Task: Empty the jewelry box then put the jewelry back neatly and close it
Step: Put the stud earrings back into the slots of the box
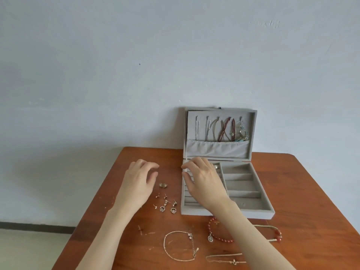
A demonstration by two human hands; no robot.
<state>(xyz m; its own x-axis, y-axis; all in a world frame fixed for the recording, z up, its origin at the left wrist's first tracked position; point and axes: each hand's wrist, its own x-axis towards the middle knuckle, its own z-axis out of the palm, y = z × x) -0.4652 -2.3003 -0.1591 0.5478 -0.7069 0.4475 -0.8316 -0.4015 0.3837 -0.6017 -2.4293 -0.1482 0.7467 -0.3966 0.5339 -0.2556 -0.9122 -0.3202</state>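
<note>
Jewelry box [251,193] sits open at table [303,191] far edge, lid [220,112] upright against wall [116,75], chains hanging inside it; right hand [202,180] over the box's left ring rows, fingers loosely curled, can't tell if pinching anything; left hand [139,182] hovers above bare wood, fingers relaxed, empty; earrings [165,201] just left of box; bracelets [181,246] along the near edge; free room on the right side; no readable writing.

1 jewelry box [253,211], 4 bracelets [180,245], about 7 earrings [163,185], 2 hands [136,182]
</note>
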